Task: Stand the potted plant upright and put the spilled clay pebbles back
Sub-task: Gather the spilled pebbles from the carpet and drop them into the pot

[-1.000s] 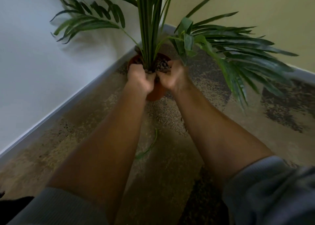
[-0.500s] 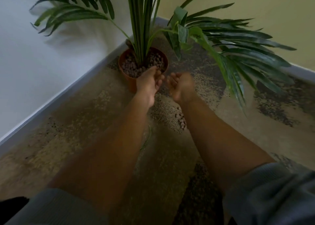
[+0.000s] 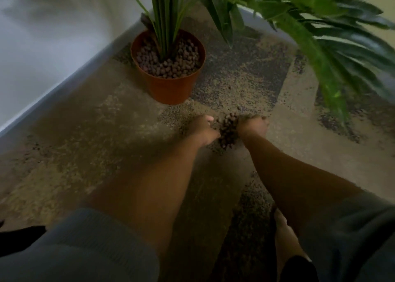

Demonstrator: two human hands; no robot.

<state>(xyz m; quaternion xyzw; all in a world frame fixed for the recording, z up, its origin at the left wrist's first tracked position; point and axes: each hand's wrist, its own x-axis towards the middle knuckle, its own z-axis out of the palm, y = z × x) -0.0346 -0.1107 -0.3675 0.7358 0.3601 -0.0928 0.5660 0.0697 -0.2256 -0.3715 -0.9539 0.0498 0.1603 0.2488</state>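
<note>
Standing upright on the patterned carpet (image 3: 89, 145), close to the white skirting board (image 3: 70, 76) and near the corner of the room: orange plastic pot (image 3: 171, 87), base flat on the floor, rim level. Filled nearly to the rim with brown clay pebbles in the pot (image 3: 171, 66), packed around the green stems (image 3: 164, 21) rising from the centre. Fronds (image 3: 320, 46) arching out to the right and over the carpet, blurred at the tips.

Lying on the carpet in front of the pot, well apart from its base: small heap of spilled pebbles (image 3: 227, 132), dark and rounded, bunched into one cluster. A few loose grains visible just beyond the heap.

Resting on the carpet at either side of that heap: left hand (image 3: 202, 128) and right hand (image 3: 252, 124), palms turned inward, both touching the pebbles and cupped against them. Spread apart by the width of the heap only; fingers loosely curved, not clenched. Cannot tell whether any pebbles are lifted off the floor. Fingertips partly hidden among the pebbles.

Pushed up the forearms: grey sleeves (image 3: 96, 249), both wrists bare. Showing at the lower edge, under the right forearm: bare foot (image 3: 286, 239) on the carpet.

Noted for image quality: dim light, motion blur across fronds and hands.
</note>
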